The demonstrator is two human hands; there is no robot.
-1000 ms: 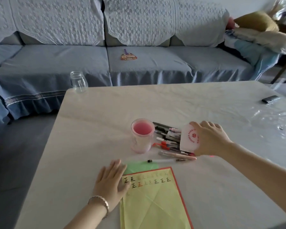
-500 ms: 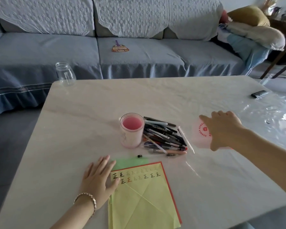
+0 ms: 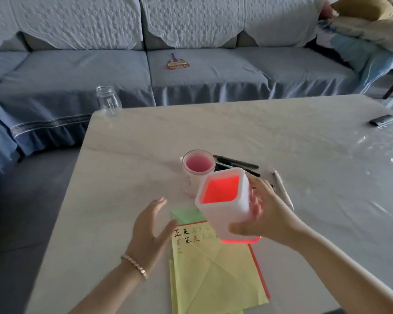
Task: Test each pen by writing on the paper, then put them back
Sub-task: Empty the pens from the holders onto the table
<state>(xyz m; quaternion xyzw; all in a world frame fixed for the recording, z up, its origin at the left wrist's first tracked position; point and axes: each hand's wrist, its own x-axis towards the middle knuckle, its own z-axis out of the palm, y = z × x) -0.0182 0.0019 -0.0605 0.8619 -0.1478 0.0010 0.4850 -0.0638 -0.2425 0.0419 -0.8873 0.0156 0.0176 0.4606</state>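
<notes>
At the bottom centre of the frame lies the yellow paper, creased, with a red edge showing along its right side and a green sheet peeking out at its top; rows of small written characters in black, red and fainter inks run across its upper part. Left of centre, the left hand is spread wide with straight fingers by the paper's upper left corner and holds nothing; whether it touches the table cannot be told. A bracelet sits on its wrist. Just right of centre, the right hand grips a white translucent square holder by its side, lifted above the top of the paper and tilted so that its mouth faces the camera and its red bottom glows. Just behind it stands a round cup with a pink inside. Black pens lie on the table right of the cup, partly hidden by the holder, and a white pen lies alone further right. A clear glass jar stands at the table's far left corner, and a small dark object lies near the right edge. Beyond, a blue sofa fills the top of the frame, with a small fan on its seat and cushions at the upper right.
</notes>
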